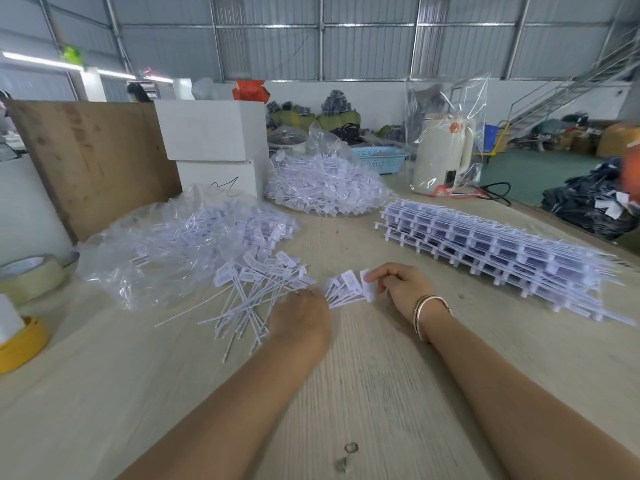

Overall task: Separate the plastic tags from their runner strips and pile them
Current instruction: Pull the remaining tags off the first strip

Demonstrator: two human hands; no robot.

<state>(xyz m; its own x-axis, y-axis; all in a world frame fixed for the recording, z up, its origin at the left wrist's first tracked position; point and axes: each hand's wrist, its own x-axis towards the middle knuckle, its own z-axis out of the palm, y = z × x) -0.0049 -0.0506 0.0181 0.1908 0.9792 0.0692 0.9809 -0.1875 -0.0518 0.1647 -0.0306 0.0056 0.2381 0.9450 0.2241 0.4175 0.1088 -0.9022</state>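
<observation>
White plastic tags (348,289), a small bunch, lie on the pale wooden table (381,393) between both hands. The right hand (403,289) pinches their flat ends; the left hand (301,318) curls on their thin stems. Just left lies a loose tag pile (256,292). Two clear plastic bags (166,251) hold more tags. Stacked runner strips (491,251) lie at right.

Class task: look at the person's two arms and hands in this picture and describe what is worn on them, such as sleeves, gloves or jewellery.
Both forearms are bare, with no sleeves in view and no gloves. The left hand shows no ring, watch or band. The wrist of the right hand carries thin metallic bangles, silvery with a warmer-toned edge, sitting close together. Nail detail is too blurred to tell.
</observation>
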